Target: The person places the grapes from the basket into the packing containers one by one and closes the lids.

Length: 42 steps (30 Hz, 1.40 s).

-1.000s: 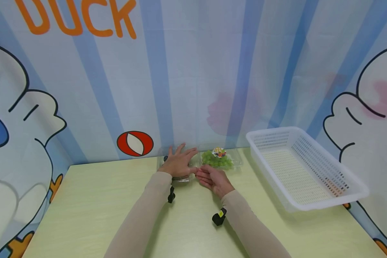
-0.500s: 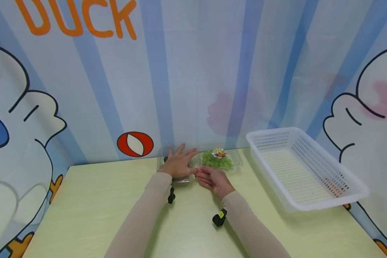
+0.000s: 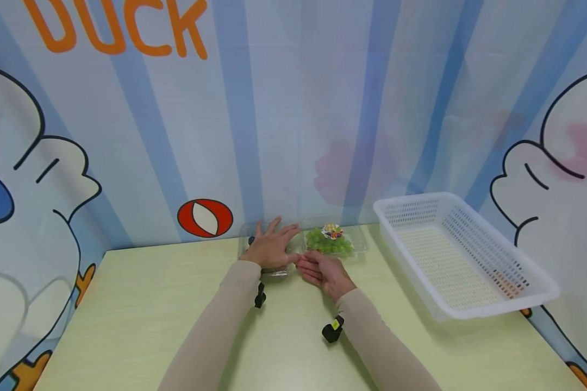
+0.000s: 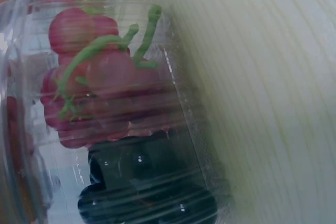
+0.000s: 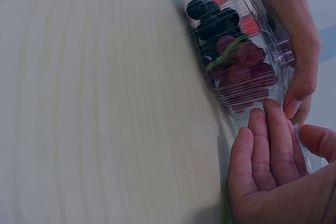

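Observation:
My left hand (image 3: 270,251) rests, fingers spread, on top of a clear plastic fruit box (image 3: 278,272) at the table's back edge. Through the box's wall, the left wrist view shows red grapes (image 4: 105,72) with a green stem and dark grapes (image 4: 147,177). My right hand (image 3: 325,271) is held beside it with fingers nearly straight. In the right wrist view its fingertips (image 5: 270,106) reach the end of that box, near the left thumb; the right thumb lies by a clear plastic edge (image 5: 299,136). Green grapes (image 3: 326,243) fill a second clear box (image 3: 362,239) on the right, under a round fruit sticker.
A white perforated plastic basket (image 3: 420,271) stands at the right of the pale yellow table (image 3: 166,309). Directly behind the boxes hangs a blue striped curtain (image 3: 293,136) with cartoon ducks.

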Each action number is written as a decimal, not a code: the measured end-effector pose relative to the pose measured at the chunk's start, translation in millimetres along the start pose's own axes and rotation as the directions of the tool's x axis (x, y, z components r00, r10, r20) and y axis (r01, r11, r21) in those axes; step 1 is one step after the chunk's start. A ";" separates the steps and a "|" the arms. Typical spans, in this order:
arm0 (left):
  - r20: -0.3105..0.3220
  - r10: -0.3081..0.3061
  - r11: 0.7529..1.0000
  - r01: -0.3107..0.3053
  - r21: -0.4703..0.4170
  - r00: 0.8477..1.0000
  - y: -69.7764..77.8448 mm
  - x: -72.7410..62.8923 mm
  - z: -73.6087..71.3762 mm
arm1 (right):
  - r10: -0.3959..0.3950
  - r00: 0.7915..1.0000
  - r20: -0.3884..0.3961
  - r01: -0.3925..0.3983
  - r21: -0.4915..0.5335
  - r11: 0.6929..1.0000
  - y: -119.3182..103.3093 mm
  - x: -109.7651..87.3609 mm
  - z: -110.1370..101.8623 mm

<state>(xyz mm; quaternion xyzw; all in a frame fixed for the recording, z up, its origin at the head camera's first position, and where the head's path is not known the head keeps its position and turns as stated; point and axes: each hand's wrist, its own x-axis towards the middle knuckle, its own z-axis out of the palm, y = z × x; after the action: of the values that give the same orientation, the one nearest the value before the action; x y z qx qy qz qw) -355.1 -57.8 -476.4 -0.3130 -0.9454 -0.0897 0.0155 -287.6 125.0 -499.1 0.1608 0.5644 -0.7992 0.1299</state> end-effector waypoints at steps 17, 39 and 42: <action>-0.011 0.011 1.000 -0.011 -0.012 1.000 -2.1 1.6 1.3 | -0.009 1.000 0.010 0.009 0.007 1.000 0.0 2.0 0.2; 0.001 0.005 1.000 -0.005 0.005 1.000 -1.0 0.9 1.1 | -0.006 1.000 0.011 0.006 0.004 1.000 0.2 -0.2 0.4; -0.001 0.006 1.000 -0.006 0.002 1.000 -1.3 0.9 1.3 | -0.006 1.000 0.011 0.006 0.005 1.000 0.0 -0.3 0.5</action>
<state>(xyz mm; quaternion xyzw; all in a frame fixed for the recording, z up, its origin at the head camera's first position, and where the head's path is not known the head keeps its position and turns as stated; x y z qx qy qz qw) -356.6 -58.1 -477.9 -0.3160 -0.9444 -0.0890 0.0168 -287.3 124.5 -498.7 0.1551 0.5623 -0.8018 0.1300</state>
